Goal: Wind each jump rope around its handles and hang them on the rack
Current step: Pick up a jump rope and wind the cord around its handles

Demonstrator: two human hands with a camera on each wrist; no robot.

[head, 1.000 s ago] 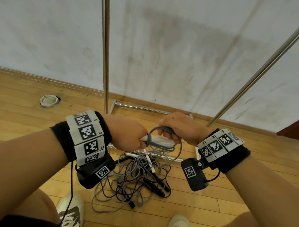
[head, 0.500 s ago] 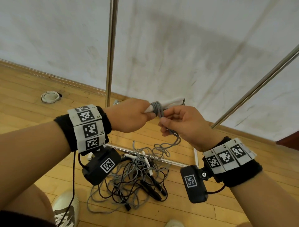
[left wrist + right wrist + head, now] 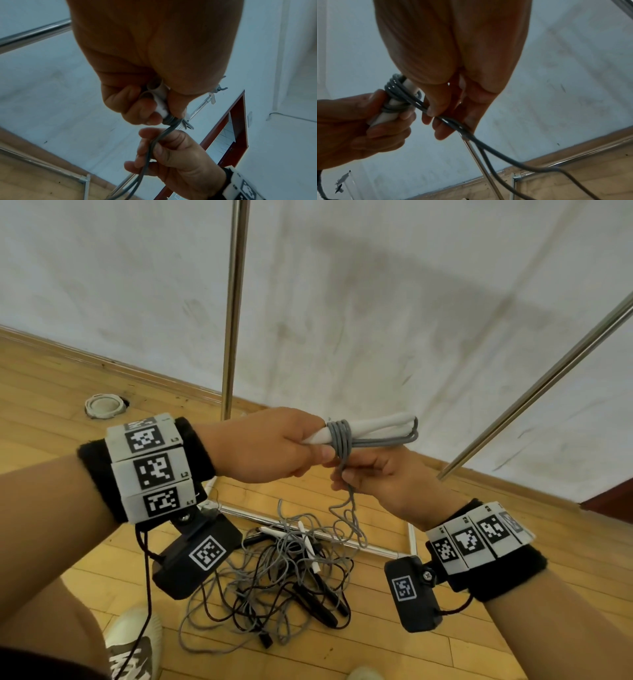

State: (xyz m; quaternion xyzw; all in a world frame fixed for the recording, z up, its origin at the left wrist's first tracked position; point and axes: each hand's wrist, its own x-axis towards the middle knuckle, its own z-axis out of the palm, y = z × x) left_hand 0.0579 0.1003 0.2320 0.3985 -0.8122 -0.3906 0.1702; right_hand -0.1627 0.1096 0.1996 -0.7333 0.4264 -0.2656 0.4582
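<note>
My left hand (image 3: 270, 445) grips the white handles (image 3: 373, 424), which point right and slightly up. My right hand (image 3: 380, 477), just below them, pinches the grey rope (image 3: 340, 436), so I judge the next wrap crosses that axis, with slack trailing to the floor (image 3: 376, 645).

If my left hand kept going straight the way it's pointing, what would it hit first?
Probably the slanted rack pole: the left hand and its white handles point right toward it. Depth is unclear, so it might pass in front.
</note>
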